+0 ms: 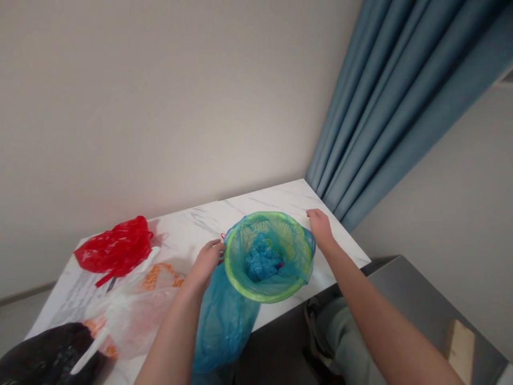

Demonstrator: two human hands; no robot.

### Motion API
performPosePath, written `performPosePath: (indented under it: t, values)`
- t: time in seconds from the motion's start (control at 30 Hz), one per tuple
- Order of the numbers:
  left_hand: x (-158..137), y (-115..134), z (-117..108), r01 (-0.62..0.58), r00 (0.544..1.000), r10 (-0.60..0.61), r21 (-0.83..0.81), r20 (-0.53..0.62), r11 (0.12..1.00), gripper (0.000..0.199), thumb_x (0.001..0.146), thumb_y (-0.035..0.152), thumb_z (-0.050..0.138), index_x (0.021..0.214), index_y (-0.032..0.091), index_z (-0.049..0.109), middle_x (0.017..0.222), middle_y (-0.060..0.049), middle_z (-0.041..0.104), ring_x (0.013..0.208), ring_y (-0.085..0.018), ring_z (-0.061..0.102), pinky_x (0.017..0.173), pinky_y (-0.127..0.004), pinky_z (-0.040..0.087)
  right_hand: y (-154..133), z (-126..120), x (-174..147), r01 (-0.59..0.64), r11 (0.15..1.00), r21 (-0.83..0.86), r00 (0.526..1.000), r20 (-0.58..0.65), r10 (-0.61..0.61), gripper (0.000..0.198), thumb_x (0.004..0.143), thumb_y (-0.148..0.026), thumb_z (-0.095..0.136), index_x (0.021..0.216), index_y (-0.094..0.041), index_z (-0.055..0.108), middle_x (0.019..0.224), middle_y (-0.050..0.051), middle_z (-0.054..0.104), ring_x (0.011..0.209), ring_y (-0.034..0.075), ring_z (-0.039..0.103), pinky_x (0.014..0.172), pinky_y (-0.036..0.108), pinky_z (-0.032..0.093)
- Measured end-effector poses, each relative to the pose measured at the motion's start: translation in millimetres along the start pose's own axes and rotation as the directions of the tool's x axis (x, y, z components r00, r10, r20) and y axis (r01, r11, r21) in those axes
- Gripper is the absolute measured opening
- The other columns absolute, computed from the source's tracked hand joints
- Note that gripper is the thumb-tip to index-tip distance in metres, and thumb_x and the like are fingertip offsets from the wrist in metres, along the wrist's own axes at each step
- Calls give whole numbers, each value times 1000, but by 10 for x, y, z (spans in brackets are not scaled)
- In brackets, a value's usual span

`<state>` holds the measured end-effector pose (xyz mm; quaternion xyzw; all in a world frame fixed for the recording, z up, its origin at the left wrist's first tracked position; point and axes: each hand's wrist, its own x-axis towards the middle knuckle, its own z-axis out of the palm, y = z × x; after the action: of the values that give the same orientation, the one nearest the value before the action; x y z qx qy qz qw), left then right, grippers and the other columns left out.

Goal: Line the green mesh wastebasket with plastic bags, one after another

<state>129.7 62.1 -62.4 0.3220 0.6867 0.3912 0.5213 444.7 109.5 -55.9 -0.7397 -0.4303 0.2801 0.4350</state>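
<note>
A light-green mesh basket stands at the white table's front edge, with a thin blue plastic bag lining it and folded over its rim. Crumpled blue plastic lies at the bottom, with a small red bit beside it. My left hand is at the left of the rim, fingers bent and slightly apart; whether they touch the bag is unclear. Just beyond the right rim, my right hand has its fingers loosely extended and visibly grips nothing. More blue plastic hangs below the basket on the left.
On the marble-patterned table at left lie a red plastic bag, a translucent white bag with orange print and a black bag. A blue curtain hangs at right, above a dark surface holding a wooden block.
</note>
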Motion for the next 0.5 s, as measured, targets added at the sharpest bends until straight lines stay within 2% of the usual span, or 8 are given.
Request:
performPosePath:
  t: [0.03,0.1,0.2,0.27,0.33,0.43,0.5]
  values:
    - [-24,1,-32,73,994,-74,25,80,997,31,66,34,64,91,16,65,85,-8,71,76,-21,65,72,-34,52,16,11,21,-108,991,80,992,74,102,20,84,-29,45,78,-19,62,90,9,69,89,22,61,80,32,47]
    - [-72,20,-86,161,966,-172,72,195,984,28,68,40,62,81,16,64,76,-7,68,66,-19,62,63,-31,50,46,21,33,-304,932,195,939,227,259,25,87,-31,43,80,-18,63,85,9,70,79,21,64,71,30,49]
    - [-126,71,-133,203,944,-220,92,247,975,28,64,39,68,80,16,65,72,-4,67,62,-17,60,62,-30,50,77,3,8,-476,833,282,847,400,349,33,91,-32,39,77,-15,65,78,10,70,68,19,64,65,29,49]
    - [-144,100,-137,202,941,-216,78,260,976,31,61,38,73,81,16,66,75,-4,67,64,-16,61,64,-30,52,85,-27,-12,-468,851,238,847,397,354,35,91,-30,40,71,-15,64,69,9,69,62,18,62,61,28,48]
    - [-146,115,-122,171,951,-179,54,251,984,33,59,40,76,79,17,64,75,-4,68,64,-17,62,65,-31,52,85,-64,-25,-426,895,134,869,334,364,33,89,-29,43,65,-16,63,60,7,65,56,17,57,56,27,44]
    - [-118,107,-81,40,985,-44,23,165,999,39,56,45,80,74,18,58,67,-1,63,60,-15,59,61,-29,49,87,-115,-30,-399,917,12,881,282,379,31,88,-27,47,60,-17,59,47,2,55,47,14,50,51,27,38]
    - [-86,88,-53,-79,991,77,8,105,997,40,57,48,79,71,18,56,63,1,60,59,-14,56,59,-28,47,104,-134,-23,-432,902,-24,856,306,418,32,88,-27,47,59,-18,56,42,1,49,43,14,46,49,27,36]
